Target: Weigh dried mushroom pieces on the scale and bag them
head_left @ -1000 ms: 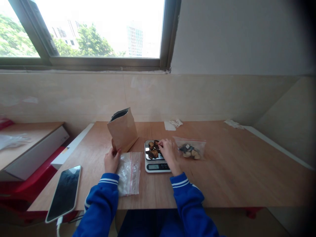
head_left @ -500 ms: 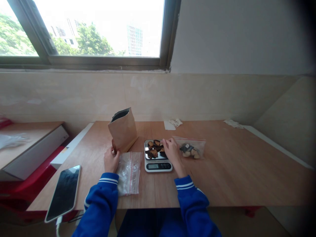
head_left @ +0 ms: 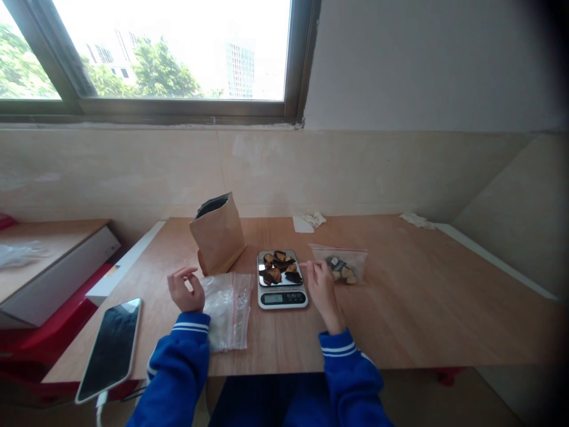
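Observation:
Dark-edged dried slices point(head_left: 276, 274) with brown faces lie on the mirror-like pan of a white kitchen scale point(head_left: 261, 298); its display is too small to read. Just right of the pan is my right hand point(head_left: 322, 289), a finger stretched toward the slices and nothing visible in it. My left hand point(head_left: 186, 290) is raised with loosely bent fingers apart, holding nothing, in front of an upright open kraft paper bag point(head_left: 220, 234). Beside my left wrist, clear zip bags point(head_left: 229, 311) lie flat. A filled zip bag point(head_left: 355, 261) with pale pieces and a dark packet rests behind my right hand.
A phone point(head_left: 111, 347) with a white cable plugged in lies at the table's left front edge. Towards the back are a white paper point(head_left: 303, 225) with a crumpled tissue point(head_left: 315, 220), and another tissue point(head_left: 418, 221) farther right. A window point(head_left: 182, 108) is above.
My left hand has let go of the paper bag's lower edge and drawn back left. My right hand has moved right, off the scale pan, uncovering the slices. The view has shifted slightly.

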The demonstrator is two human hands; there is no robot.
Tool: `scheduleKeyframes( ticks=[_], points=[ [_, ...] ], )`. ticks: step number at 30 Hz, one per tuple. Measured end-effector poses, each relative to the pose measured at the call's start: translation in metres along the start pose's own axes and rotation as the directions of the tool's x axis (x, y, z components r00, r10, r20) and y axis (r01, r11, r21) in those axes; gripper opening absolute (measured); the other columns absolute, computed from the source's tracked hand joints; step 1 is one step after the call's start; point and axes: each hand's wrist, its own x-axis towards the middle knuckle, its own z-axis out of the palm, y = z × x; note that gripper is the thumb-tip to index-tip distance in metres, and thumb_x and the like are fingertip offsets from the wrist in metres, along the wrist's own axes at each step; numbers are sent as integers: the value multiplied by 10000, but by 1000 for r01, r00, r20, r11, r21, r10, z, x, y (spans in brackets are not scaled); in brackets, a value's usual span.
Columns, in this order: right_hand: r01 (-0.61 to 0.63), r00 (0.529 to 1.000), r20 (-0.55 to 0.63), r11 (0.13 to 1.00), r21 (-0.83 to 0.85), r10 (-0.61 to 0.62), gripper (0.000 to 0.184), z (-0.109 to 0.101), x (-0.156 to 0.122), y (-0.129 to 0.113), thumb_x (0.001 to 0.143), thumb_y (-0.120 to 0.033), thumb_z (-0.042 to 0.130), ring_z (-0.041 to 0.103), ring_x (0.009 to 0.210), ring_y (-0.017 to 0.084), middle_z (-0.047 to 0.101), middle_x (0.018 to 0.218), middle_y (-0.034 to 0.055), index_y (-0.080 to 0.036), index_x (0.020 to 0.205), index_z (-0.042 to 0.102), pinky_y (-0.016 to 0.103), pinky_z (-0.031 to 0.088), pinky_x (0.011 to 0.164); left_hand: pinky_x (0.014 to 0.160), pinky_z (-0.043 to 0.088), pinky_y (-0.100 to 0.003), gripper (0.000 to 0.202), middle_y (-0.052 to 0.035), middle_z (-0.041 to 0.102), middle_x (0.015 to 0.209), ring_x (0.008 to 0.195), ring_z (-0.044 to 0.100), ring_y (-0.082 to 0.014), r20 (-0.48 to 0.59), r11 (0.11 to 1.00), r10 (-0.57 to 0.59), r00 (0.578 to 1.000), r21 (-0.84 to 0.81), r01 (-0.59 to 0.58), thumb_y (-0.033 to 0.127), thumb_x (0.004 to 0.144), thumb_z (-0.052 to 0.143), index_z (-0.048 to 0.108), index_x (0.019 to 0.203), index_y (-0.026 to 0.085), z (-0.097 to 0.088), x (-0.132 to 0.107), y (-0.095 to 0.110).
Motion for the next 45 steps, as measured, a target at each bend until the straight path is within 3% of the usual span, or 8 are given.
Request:
scheduleKeyframes(
  ticks=[6,10,13,19,25,31,38,45],
  points=[
    [-55,997,-54,996,74,59,534,-11,-26,16,969,-460,269,566,939,231,586,927,118,-160,927,709,403,421,906,823,443,-378,166,-74,617,828,808,574,-207,216,982,190,958,-52,-183,227,808,462,619,758,206,-20,13,32],
    [-129,990,-41,986,105,134,545,-11,-37,24,967,-468,262,574,884,225,575,907,114,-159,905,708,397,440,878,754,476,-333,231,-43,632,875,806,602,-187,661,994,112,742,-88,-71,237,854,393,617,906,224,-40,21,58],
    [-150,987,-43,982,110,156,553,-9,-41,26,965,-481,255,580,897,223,571,917,111,-170,913,708,401,440,900,734,503,-350,259,-63,622,921,782,609,-194,787,996,76,612,-88,-10,298,855,411,628,978,229,-52,5,60],
    [-141,989,-35,984,106,145,562,-7,-42,20,960,-506,252,593,903,219,585,940,111,-183,899,708,396,457,889,829,498,-449,365,-112,627,1062,950,607,-278,745,999,45,666,-20,-45,385,806,540,611,1126,227,-51,-49,36],
    [-148,986,-52,980,136,157,557,-11,-43,11,959,-513,256,610,865,214,597,907,106,-189,835,692,379,475,864,809,496,-429,273,-86,667,951,894,618,-267,741,999,4,671,-28,25,409,832,527,659,990,230,-47,-54,32],
    [-80,997,24,971,225,77,447,-18,-49,-29,961,-450,315,598,904,214,612,911,90,-205,878,679,364,479,849,752,506,-371,287,-55,656,912,840,606,-223,566,980,-83,820,-101,169,456,834,546,636,999,240,-61,-39,71],
    [-171,968,247,854,492,51,328,10,-61,-102,845,-397,562,587,747,159,640,924,50,-191,1101,554,278,497,663,792,495,-361,242,-51,667,998,877,602,-216,581,898,-88,809,-305,317,430,832,569,636,992,260,-64,-49,120],
    [-364,835,549,709,604,-40,370,-6,-37,-60,798,-515,609,578,703,146,636,824,32,-193,980,608,254,455,622,732,461,-286,278,-11,634,790,768,582,-166,352,750,-380,855,-424,508,460,811,594,622,840,184,-45,-31,104]
  ],
)
